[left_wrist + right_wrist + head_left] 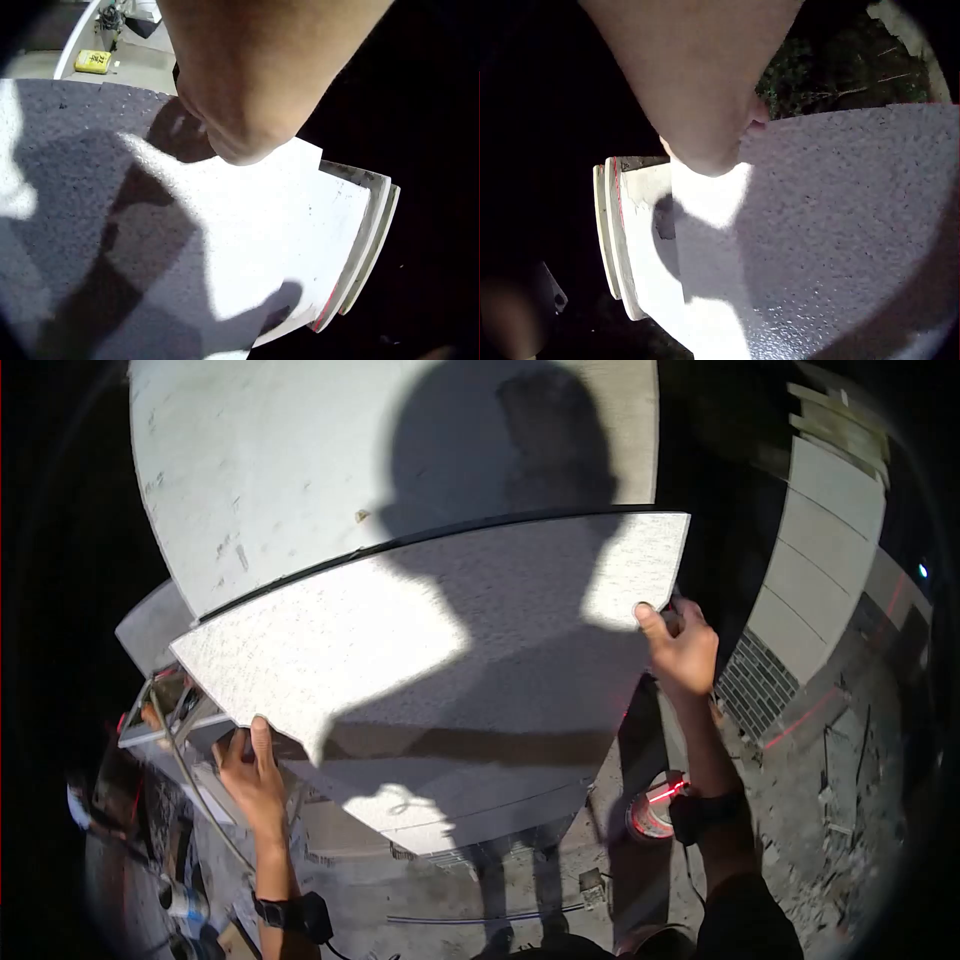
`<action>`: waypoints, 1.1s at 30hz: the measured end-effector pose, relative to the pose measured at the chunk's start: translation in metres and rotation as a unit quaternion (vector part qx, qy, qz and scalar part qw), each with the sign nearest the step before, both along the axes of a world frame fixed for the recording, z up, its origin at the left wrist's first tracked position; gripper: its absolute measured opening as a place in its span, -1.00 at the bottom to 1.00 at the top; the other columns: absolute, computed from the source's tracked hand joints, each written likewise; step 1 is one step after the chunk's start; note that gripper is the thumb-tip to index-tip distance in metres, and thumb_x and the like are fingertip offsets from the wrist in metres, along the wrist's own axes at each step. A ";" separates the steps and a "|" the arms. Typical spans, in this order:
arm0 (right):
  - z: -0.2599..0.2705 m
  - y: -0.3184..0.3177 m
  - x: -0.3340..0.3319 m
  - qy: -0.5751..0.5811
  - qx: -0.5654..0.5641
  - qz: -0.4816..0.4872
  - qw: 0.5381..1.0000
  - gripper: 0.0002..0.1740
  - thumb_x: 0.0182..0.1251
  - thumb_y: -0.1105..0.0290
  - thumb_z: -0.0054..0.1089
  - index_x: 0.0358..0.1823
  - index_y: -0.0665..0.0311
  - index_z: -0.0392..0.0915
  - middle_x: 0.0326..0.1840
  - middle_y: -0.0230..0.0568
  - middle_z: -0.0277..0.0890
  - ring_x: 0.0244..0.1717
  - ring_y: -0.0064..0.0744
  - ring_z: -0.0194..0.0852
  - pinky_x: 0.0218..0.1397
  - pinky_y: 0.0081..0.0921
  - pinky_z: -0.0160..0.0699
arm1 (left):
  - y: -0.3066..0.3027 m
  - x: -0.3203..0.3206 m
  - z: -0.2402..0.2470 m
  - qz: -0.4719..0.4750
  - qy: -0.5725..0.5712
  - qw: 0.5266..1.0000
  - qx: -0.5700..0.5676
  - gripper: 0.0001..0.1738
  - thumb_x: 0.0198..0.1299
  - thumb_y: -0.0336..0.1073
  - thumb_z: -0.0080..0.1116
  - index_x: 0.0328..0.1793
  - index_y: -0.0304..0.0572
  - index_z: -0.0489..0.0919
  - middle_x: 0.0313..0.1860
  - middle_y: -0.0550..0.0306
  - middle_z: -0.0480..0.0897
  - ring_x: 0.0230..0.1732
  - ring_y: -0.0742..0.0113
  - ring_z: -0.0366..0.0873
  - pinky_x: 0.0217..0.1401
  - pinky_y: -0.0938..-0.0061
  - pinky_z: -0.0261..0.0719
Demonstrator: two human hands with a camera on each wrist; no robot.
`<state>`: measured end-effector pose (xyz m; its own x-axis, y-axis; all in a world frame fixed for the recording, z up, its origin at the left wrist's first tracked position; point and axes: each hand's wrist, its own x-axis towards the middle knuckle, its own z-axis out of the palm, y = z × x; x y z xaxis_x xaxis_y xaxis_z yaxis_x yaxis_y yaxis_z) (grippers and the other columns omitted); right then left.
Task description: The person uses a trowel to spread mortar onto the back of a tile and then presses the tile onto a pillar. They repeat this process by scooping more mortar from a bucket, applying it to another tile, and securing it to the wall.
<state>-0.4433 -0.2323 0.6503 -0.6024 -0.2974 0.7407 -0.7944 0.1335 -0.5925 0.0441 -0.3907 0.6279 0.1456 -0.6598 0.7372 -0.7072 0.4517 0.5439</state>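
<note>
A wide, speckled white tile stretches between both hands in the head view, with the wearer's shadow across its face. At its left edge the left hand grips it, thumb up along the edge. My right hand grips the opposite edge, its thumb against the face and its other fingers partly hidden. In the left wrist view the tile's surface fills much of the picture below the hand. The right wrist view shows the speckled face beside the right hand.
Behind the tile's top edge lies a larger pale panel. A round bucket stands on the ground at lower right, crossed by a red line. Pale wall panels rise at right above dark grey bricks. A hose runs along the left.
</note>
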 end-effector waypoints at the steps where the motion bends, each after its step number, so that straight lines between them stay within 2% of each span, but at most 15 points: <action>1: 0.002 -0.001 0.012 0.077 -0.046 -0.074 0.993 -0.39 0.35 -0.07 0.47 -0.14 0.49 0.63 -0.62 -0.13 0.54 -0.62 -0.26 0.59 -0.47 -0.32 0.54 | 0.000 -0.002 -0.004 0.003 0.008 1.000 -0.023 -0.18 0.39 0.19 0.29 0.15 -0.72 0.61 0.05 -0.56 0.67 0.26 -0.29 0.51 0.60 -0.06 0.15; 2: 0.002 -0.002 0.021 0.139 -0.100 -0.093 0.981 -0.49 0.37 0.01 0.46 -0.15 0.41 0.60 -0.62 -0.14 0.52 -0.64 -0.21 0.60 -0.54 -0.29 0.52 | 0.003 -0.010 -0.005 -0.025 0.014 0.999 -0.033 -0.14 0.34 0.17 0.35 0.26 -0.70 0.54 0.20 -0.53 0.59 0.35 -0.27 0.43 0.62 -0.03 0.11; 3: 0.002 -0.007 0.029 0.205 -0.187 -0.041 0.960 -0.69 0.37 0.33 0.47 -0.34 0.39 0.53 -0.55 -0.06 0.54 -0.58 -0.11 0.52 -0.45 -0.25 0.51 | 0.005 -0.018 -0.007 -0.055 0.020 0.997 -0.044 -0.08 0.29 0.16 0.42 0.38 -0.67 0.47 0.34 -0.50 0.51 0.44 -0.25 0.35 0.64 0.00 0.06; 4: -0.003 -0.012 0.039 0.259 -0.186 -0.047 0.947 -0.77 0.37 0.50 0.39 -0.40 0.34 0.50 -0.49 -0.02 0.53 -0.55 -0.07 0.51 -0.45 -0.20 0.49 | -0.008 -0.017 -0.024 -0.088 0.038 0.994 -0.046 0.11 0.20 0.04 0.54 0.61 -0.58 0.19 0.52 -0.38 0.26 0.56 -0.20 0.20 0.66 0.03 0.01; 5: -0.001 -0.027 0.043 0.373 -0.259 -0.036 0.890 -0.63 0.41 0.32 0.37 -0.53 0.23 0.42 -0.64 -0.24 0.28 -0.68 -0.30 0.35 -0.65 -0.36 0.30 | -0.010 -0.027 -0.027 -0.125 0.029 0.989 -0.078 0.22 0.17 -0.11 0.59 0.70 -0.51 -0.01 0.53 -0.28 0.14 0.54 -0.16 0.21 0.65 0.07 0.03; 9: 0.005 -0.063 0.095 0.358 -0.240 0.080 0.899 -0.62 0.20 0.26 0.52 -0.17 0.31 0.51 0.29 0.11 0.39 0.33 0.22 0.42 0.23 0.23 0.56 | -0.031 -0.036 -0.050 -0.131 0.155 0.975 -0.091 0.28 0.16 -0.19 0.59 0.78 -0.33 -0.12 0.63 -0.26 0.05 0.65 -0.09 0.05 0.66 0.05 0.08; 10: 0.007 -0.074 0.093 0.359 -0.240 0.063 0.900 -0.52 0.19 0.27 0.51 0.03 0.31 0.50 0.37 0.16 0.33 0.37 0.24 0.38 0.38 0.27 0.45 | -0.025 -0.046 -0.046 -0.117 0.144 0.974 -0.128 0.28 0.18 -0.14 0.57 0.79 -0.25 -0.13 0.69 -0.29 -0.05 0.71 -0.12 -0.05 0.67 -0.08 0.11; 11: 0.007 -0.079 0.085 0.343 -0.238 0.085 0.905 -0.34 0.21 0.19 0.50 0.27 0.29 0.46 0.49 0.13 0.27 0.49 0.24 0.29 0.45 0.30 0.34 | -0.037 -0.034 -0.053 0.097 -0.053 0.978 -0.177 0.21 0.31 0.16 0.39 0.80 -0.20 -0.14 0.72 -0.33 -0.11 0.72 -0.23 -0.08 0.64 -0.24 0.15; 14: -0.015 -0.085 0.077 0.332 -0.162 0.065 0.927 -0.19 0.30 -0.04 0.38 0.53 0.11 0.39 0.69 -0.02 0.14 0.66 0.23 0.10 0.61 0.32 0.05 | -0.026 -0.058 -0.019 0.158 -0.171 0.926 -0.295 0.11 0.43 0.52 -0.19 0.78 -0.18 -0.02 0.73 -0.41 -0.13 0.74 -0.40 -0.19 0.65 -0.35 0.05; 15: -0.015 -0.084 0.074 0.330 -0.160 0.058 0.929 -0.19 0.30 -0.04 0.38 0.53 0.11 0.39 0.69 -0.02 0.14 0.66 0.23 0.10 0.61 0.32 0.05 | -0.029 -0.062 -0.012 0.167 -0.225 0.910 -0.305 0.03 0.48 0.47 -0.24 0.75 -0.22 0.08 0.72 -0.45 -0.05 0.74 -0.43 -0.15 0.66 -0.34 0.05; 17: -0.011 -0.083 0.073 0.324 -0.144 0.059 0.933 -0.20 0.31 -0.07 0.35 0.53 0.06 0.41 0.70 -0.03 0.15 0.67 0.23 0.09 0.64 0.30 0.01 | -0.045 -0.080 0.002 0.180 -0.235 0.884 -0.361 -0.04 0.52 0.43 -0.27 0.75 -0.16 0.14 0.76 -0.28 0.00 0.76 -0.31 -0.14 0.69 -0.35 -0.04; 23: -0.013 -0.085 0.072 0.326 -0.139 0.031 0.935 -0.25 0.26 -0.08 0.34 0.45 0.08 0.54 0.63 -0.04 0.29 0.70 0.14 0.07 0.67 0.27 -0.01 | -0.039 -0.092 0.006 0.196 -0.243 0.862 -0.399 -0.10 0.57 0.31 -0.28 0.74 -0.25 0.15 0.72 -0.33 0.09 0.75 -0.34 -0.08 0.69 -0.31 -0.05; 25: -0.010 -0.085 0.073 0.339 -0.159 -0.003 0.927 -0.35 0.41 -0.16 0.08 0.30 0.14 0.65 0.52 -0.03 0.44 0.67 0.13 0.14 0.69 0.16 -0.08 | -0.042 -0.089 0.003 0.190 -0.236 0.869 -0.392 -0.12 0.57 0.27 -0.27 0.73 -0.28 0.16 0.72 -0.34 0.09 0.74 -0.35 -0.05 0.69 -0.30 -0.03; 31: -0.014 -0.084 0.075 0.353 -0.155 -0.015 0.923 -0.35 0.48 -0.08 0.05 0.41 0.18 0.54 0.59 0.01 0.34 0.69 0.15 0.10 0.68 0.16 -0.07 | -0.045 -0.082 -0.001 0.177 -0.237 0.877 -0.378 -0.07 0.56 0.28 -0.27 0.69 -0.44 0.15 0.70 -0.44 0.08 0.73 -0.47 -0.11 0.69 -0.34 -0.10; 33: -0.009 -0.078 0.081 0.351 -0.154 -0.009 0.924 -0.34 0.46 -0.05 0.09 0.44 0.19 0.51 0.61 0.02 0.30 0.69 0.15 0.09 0.68 0.16 -0.06 | -0.039 -0.083 0.003 0.192 -0.248 0.878 -0.362 0.02 0.53 0.40 -0.38 0.70 -0.43 0.13 0.69 -0.51 0.08 0.70 -0.50 -0.04 0.66 -0.37 -0.01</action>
<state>-0.3619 -0.3102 0.6416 0.0550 -0.0024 0.9985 -0.9965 0.0622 0.0550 -0.0389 -0.4301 0.6312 -0.2017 0.0357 0.9788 -0.9517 0.2289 -0.2045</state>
